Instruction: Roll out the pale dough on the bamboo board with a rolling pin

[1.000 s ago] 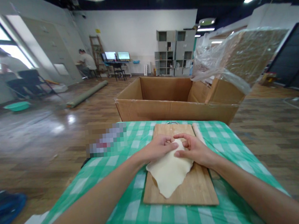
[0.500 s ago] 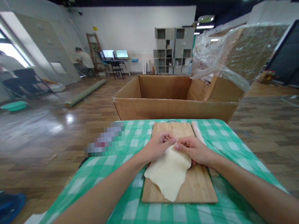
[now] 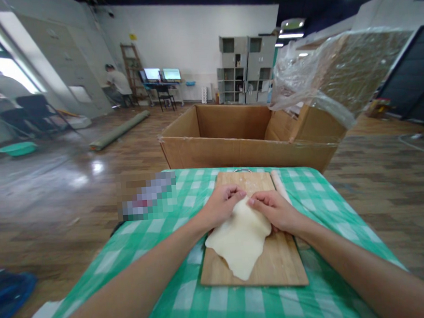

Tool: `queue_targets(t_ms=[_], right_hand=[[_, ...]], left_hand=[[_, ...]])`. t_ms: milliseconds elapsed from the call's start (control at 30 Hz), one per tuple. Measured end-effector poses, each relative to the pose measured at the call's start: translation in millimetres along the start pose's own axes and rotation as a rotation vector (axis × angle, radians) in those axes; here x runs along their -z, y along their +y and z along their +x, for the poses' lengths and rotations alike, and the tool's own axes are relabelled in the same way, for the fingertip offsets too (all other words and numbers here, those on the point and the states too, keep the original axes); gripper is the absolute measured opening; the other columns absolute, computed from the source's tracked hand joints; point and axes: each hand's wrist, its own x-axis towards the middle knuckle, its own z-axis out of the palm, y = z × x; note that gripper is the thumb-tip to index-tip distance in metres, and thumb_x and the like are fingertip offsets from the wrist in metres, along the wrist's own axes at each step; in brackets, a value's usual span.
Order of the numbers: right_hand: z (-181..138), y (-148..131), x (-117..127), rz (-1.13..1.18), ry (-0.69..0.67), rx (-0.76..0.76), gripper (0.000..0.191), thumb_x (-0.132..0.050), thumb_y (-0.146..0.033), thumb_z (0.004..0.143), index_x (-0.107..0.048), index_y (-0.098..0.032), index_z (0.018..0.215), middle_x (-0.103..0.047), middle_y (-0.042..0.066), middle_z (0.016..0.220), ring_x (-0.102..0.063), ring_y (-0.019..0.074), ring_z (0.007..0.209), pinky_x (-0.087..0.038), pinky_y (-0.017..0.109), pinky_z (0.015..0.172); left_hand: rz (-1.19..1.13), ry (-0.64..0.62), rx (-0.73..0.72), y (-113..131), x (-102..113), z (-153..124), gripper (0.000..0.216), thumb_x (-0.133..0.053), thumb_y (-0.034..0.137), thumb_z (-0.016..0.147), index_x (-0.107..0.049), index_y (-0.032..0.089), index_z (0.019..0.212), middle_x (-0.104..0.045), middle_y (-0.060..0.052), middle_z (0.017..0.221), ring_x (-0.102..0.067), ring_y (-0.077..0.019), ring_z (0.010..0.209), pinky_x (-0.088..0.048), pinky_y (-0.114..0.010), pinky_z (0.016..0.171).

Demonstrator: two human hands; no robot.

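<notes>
At lower centre, the left hand (image 3: 222, 205) and right hand (image 3: 278, 212) pinch a pale sheet (image 3: 242, 241) near its upper edge. It looks already flattened, not yet released over the board (image 3: 279, 268)

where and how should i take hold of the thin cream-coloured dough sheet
Probably best by the far edge of the dough sheet, pinched lightly between thumb and fingers, the bare left hand coming from the left and the bare right hand from the right. It looks thin and pliable, its near end tapering over the rectangular brown wooden board, so two grips should spread the pull.
</notes>
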Motion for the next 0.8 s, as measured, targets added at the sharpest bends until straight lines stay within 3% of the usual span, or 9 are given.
queue_targets(t_ms=[200,467,633,800], right_hand=[[8,3,2,0.245,0.154,0.007,0.043,-0.074,-0.06,0.082,-0.06,-0.019,0.083,-0.064,-0.002,0.056,-0.057,0.0125,0.04,-0.044,0.021,0.035],[9,1,0,0.137,0.352,0.077,0.043,-0.077,-0.056,0.078,-0.063,-0.019,0.093,-0.063,-0.004,0.058,-0.047,0.0088,0.034,-0.031,0.021,0.031],[13,7,4,0.014,0.43,0.046,0.041,-0.065,-0.058,0.086,-0.062,-0.018,0.098,-0.059,-0.003,0.054,-0.044,0.0106,0.036,-0.029,0.022,0.033],[15,13,7,-0.067,0.551,0.159,0.043,-0.068,-0.054,0.086,-0.059,-0.02,0.111,-0.069,0.004,0.095,-0.056,0.0116,0.056,-0.041,0.024,0.046]], left_hand=[[-0.217,0.179,0.118,-10,9,4,0.041,-0.067,0.059,0.086,-0.062,0.018,0.08,-0.063,0.0,0.071,-0.056,-0.0147,0.064,-0.04,-0.024,0.057],[-0.25,-0.016,0.223,-6,13,-1,0.04,-0.078,0.053,0.08,-0.07,0.016,0.093,-0.074,-0.005,0.083,-0.068,-0.0181,0.067,-0.046,-0.025,0.058],[-0.108,0.157,0.12,-15,12,6,0.032,-0.071,0.047,0.086,-0.069,0.016,0.092,-0.073,-0.004,0.083,-0.067,-0.0174,0.073,-0.049,-0.026,0.063],[0.136,0.286,-0.069,-26,13,8,0.027,-0.068,0.037,0.09,-0.065,0.018,0.109,-0.072,-0.008,0.109,-0.069,-0.0218,0.102,-0.054,-0.037,0.094]])
